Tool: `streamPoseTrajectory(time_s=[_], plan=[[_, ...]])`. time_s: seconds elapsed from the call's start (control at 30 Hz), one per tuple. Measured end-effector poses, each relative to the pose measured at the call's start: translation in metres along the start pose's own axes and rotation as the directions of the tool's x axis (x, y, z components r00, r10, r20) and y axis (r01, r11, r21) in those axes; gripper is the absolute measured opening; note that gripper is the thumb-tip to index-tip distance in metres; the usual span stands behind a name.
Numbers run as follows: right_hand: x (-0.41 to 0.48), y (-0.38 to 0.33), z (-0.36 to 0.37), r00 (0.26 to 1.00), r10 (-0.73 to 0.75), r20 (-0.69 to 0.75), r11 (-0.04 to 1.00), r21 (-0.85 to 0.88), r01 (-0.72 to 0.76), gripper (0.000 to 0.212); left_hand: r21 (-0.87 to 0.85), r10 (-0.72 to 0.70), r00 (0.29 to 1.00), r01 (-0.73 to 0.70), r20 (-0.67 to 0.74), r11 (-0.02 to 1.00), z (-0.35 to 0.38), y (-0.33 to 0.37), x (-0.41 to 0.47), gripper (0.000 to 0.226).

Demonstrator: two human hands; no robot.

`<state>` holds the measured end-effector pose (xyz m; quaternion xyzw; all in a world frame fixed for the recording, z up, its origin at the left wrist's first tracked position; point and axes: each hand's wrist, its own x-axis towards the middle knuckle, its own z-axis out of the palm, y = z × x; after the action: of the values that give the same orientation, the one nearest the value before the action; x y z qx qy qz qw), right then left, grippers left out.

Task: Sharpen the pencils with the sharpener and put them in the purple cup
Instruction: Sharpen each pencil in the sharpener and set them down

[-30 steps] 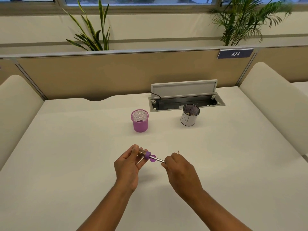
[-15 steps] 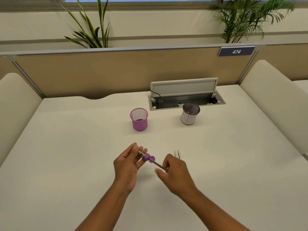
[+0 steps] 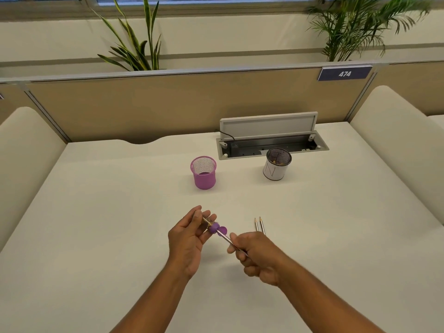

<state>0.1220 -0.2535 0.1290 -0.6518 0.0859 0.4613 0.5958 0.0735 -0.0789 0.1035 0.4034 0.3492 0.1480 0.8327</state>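
My left hand (image 3: 189, 239) grips a small sharpener (image 3: 213, 226) with a clear body and a purple cap end, held above the white table (image 3: 96, 224). A pencil (image 3: 227, 239) is pushed tip-first into the sharpener, and my right hand (image 3: 257, 254) is closed around its shaft. Two more pencils (image 3: 259, 225) lie side by side on the table just beyond my right hand, points away from me. The purple mesh cup (image 3: 203, 172) stands upright farther back, centre-left; I see no pencils standing in it.
A white-wrapped mesh cup (image 3: 276, 167) stands right of the purple one. Behind it an open cable tray (image 3: 271, 146) with a raised lid is set into the table. Cushioned dividers flank both sides, with a partition wall at the back.
My right hand has turned and shifted along the pencil while it stays in the sharpener. The two pencils on the table have come into view beyond it. My left hand holds steady.
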Motion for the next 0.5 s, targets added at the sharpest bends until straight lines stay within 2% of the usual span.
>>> streamPoseTrajectory(time_s=[0.07,0.1,0.13,0.2,0.27,0.3,0.37,0.4,0.43,0.47,0.5], plan=[[0.0,0.003,0.006,0.982,-0.158,-0.101,0.973,-0.184,0.138,0.043,0.002,0.005,1.0,-0.005,-0.007,1.0,0.002,0.0,0.001,0.027],[0.002,0.006,0.008,0.941,-0.291,-0.174,0.92,-0.321,0.226,0.041,-0.002,0.006,1.0,-0.006,-0.016,1.0,0.003,0.001,0.002,0.028],[0.005,0.009,0.008,0.867,-0.449,-0.217,0.818,-0.489,0.302,0.035,-0.007,0.007,1.0,-0.007,-0.027,1.0,0.005,0.001,0.003,0.028],[0.012,0.016,0.005,0.678,-0.724,-0.122,0.489,-0.784,0.381,0.026,-0.015,0.009,0.998,-0.01,-0.055,1.0,0.007,0.002,0.003,0.028],[0.014,0.021,0.002,0.51,-0.859,0.031,0.147,-0.941,0.304,0.026,-0.034,0.012,0.997,-0.014,-0.075,0.999,0.008,0.003,0.004,0.029],[0.014,0.023,0.003,0.451,-0.888,0.09,0.031,-0.967,0.252,0.026,-0.043,0.009,0.997,-0.013,-0.08,0.999,0.009,0.003,0.004,0.03],[0.013,0.025,0.002,0.39,-0.909,0.146,-0.068,-0.976,0.205,0.025,-0.054,0.002,0.997,-0.007,-0.081,0.999,0.011,0.003,0.004,0.031],[0.013,0.024,0.004,0.404,-0.907,0.118,-0.028,-0.975,0.222,0.026,-0.056,0.004,0.997,-0.008,-0.074,0.998,0.012,0.003,0.004,0.031],[0.013,0.022,0.007,0.459,-0.888,0.03,0.107,-0.957,0.27,0.027,-0.054,0.008,0.998,-0.012,-0.062,0.998,0.011,0.003,0.004,0.031],[0.012,0.017,0.009,0.578,-0.811,-0.095,0.344,-0.876,0.339,0.029,-0.046,0.016,0.999,-0.018,-0.044,0.999,0.01,0.005,0.004,0.03],[0.01,0.011,0.008,0.741,-0.647,-0.182,0.633,-0.671,0.387,0.029,-0.038,0.02,1.0,-0.021,-0.021,0.999,0.01,0.006,0.004,0.029]])
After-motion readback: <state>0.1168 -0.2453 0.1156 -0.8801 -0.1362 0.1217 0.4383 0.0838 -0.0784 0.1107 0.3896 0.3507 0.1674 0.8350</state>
